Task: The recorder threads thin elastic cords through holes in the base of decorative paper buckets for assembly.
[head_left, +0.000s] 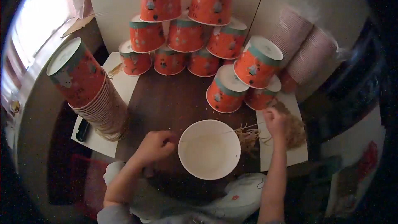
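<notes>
A white round paper tub [209,173] stands upright on the brown table, its open mouth facing up. My right hand [276,122] is closed in a pinch on a thin pale strand [251,127], which slants down leftward over the tub's right rim. My left hand [155,146] is closed just left of the tub, fingers curled toward its rim; what they hold, if anything, is too small to make out. Tan fibres [248,137] lie in a tangle right of the tub, below the strand. A larger heap of fibres [293,130] lies on a white board beside my right hand.
Orange tubs [185,37] stand upside down in a pyramid at the back. A smaller pile [226,89] of them is nearer right. A tall nested stack [97,95] leans at left. Wrapped stacks [311,54] stand back right. A dark object [83,130] lies on the left board.
</notes>
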Tool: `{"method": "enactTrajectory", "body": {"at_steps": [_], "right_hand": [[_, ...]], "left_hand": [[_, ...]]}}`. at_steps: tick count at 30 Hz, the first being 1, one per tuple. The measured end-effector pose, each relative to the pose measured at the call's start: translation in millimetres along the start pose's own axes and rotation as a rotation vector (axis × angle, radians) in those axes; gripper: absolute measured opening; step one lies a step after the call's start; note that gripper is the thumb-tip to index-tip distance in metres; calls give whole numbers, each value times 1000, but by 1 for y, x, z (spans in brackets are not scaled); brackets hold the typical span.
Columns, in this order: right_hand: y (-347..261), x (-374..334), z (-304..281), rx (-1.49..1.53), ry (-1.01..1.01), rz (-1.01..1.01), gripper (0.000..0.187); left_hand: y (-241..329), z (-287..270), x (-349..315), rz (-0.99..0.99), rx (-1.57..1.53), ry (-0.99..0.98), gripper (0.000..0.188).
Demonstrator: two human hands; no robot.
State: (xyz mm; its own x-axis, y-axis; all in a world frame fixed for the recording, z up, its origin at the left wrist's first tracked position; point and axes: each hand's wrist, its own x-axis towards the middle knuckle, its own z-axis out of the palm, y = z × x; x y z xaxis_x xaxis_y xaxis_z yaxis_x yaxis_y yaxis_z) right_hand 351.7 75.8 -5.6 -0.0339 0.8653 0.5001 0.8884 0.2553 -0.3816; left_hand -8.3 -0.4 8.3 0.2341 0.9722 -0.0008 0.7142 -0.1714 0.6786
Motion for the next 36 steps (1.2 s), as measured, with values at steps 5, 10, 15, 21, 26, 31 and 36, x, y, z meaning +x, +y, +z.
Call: {"method": "enactTrajectory", "body": {"at_steps": [5, 10, 15, 21, 26, 31, 36], "right_hand": [[35, 0, -4, 140, 311, 125, 27], [-20, 2, -15, -213, 276, -199, 14], [-124, -29, -14, 527, -510, 0, 16], [-160, -57, 25, 647, -978, 90, 53], [-157, -67, 58, 887, -788, 112, 57], [-172, -63, 43, 1157, -791, 363, 55], [-177, -57, 32, 694, -393, -281, 41]], "left_hand": [[-1, -15, -6, -199, -319, -118, 17], [-21, -28, -3, -108, -606, -177, 11], [-25, -28, -5, -56, -1117, -112, 7], [-26, -8, 7, -21, -1438, -201, 7], [-26, -4, 6, 8, -1541, -270, 8], [-10, -5, 2, -29, -1408, -103, 19], [1, 6, 4, -83, -1096, -80, 27]]}}
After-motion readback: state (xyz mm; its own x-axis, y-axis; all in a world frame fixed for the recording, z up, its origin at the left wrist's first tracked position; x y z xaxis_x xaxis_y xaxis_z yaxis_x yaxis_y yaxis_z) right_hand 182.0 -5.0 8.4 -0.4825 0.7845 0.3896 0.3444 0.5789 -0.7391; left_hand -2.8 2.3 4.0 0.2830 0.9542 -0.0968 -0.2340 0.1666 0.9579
